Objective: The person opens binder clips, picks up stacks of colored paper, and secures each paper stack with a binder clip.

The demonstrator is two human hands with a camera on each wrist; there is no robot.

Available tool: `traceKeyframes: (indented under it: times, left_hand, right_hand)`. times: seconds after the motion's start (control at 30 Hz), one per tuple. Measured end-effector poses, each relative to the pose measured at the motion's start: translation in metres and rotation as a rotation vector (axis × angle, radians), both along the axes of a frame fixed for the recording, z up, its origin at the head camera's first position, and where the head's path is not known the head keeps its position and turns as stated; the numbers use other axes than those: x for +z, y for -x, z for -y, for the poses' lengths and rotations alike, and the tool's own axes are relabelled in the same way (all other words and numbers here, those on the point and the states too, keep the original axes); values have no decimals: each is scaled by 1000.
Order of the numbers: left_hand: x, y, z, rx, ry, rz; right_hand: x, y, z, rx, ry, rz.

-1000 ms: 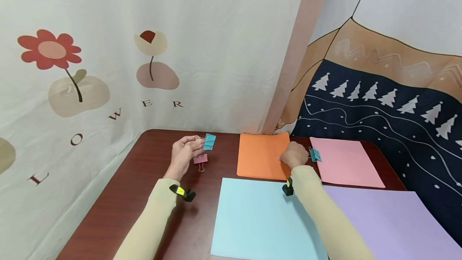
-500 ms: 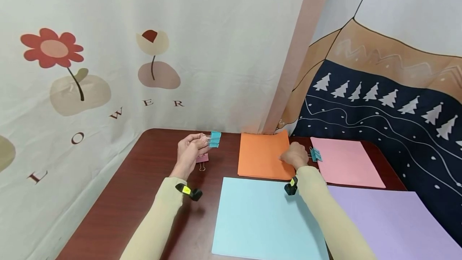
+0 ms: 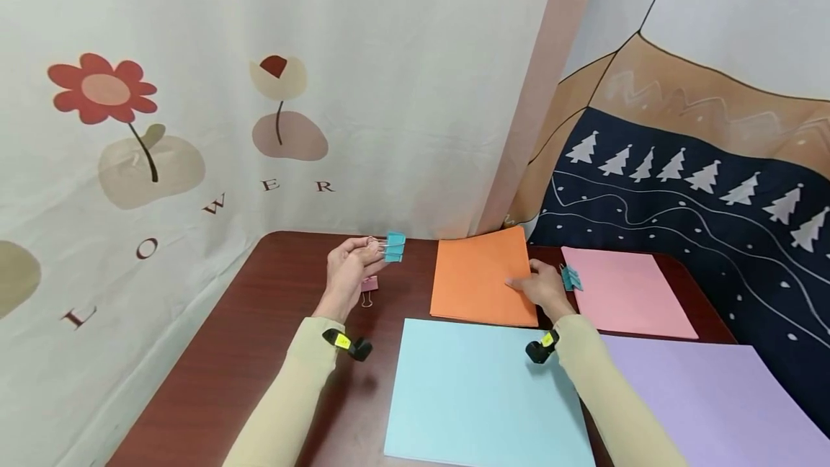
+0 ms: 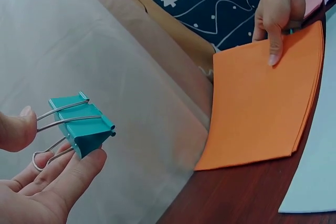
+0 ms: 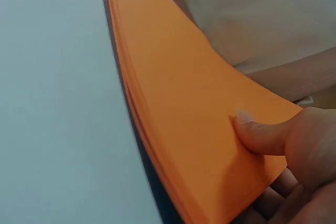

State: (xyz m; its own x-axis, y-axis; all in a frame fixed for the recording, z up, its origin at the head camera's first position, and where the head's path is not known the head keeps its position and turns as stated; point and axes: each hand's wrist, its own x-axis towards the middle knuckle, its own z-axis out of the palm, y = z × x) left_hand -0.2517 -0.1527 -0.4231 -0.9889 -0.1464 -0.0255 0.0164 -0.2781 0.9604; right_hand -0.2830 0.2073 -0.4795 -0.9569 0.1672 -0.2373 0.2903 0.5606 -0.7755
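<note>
In my left hand (image 3: 349, 270) is a teal binder clip (image 4: 84, 121), pinched by its wire handles between thumb and fingers, its body facing right above the table. My right hand (image 3: 543, 285) grips the right edge of a stack of orange paper (image 3: 483, 276), thumb on top and fingers underneath. That edge is lifted and the sheets bend upward, as the right wrist view shows. A pink binder clip (image 3: 369, 283) lies on the table just beyond my left hand, partly hidden by it.
A pink paper stack (image 3: 632, 290) with a second teal binder clip (image 3: 571, 278) on its left edge lies to the right. Light blue paper (image 3: 486, 391) and purple paper (image 3: 713, 388) lie nearer on the dark red table (image 3: 246, 337). A printed curtain hangs behind.
My left hand has moved slightly right with the teal binder clip. My right hand has raised the orange stack's right edge and shifted a little right, its thumb now stretched over the paper.
</note>
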Motion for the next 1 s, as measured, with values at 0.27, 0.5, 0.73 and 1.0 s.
traceKeyframes:
  times: [0.27,0.5,0.73,1.0]
  left_hand:
    - [7,-3,-13,-7,-45,-31]
    - [10,-8,-22,-23,-45,-37]
    - [11,-9,-31,-25,-98,-45]
    - [9,-9,-37,-26,-124,-52]
  right_hand:
    - [0,-9,-6,3,129,-27]
    - [3,-15,-9,5,196,-47]
    - [7,-20,-15,2,237,-112]
    - [13,-26,-22,-38,322,-156]
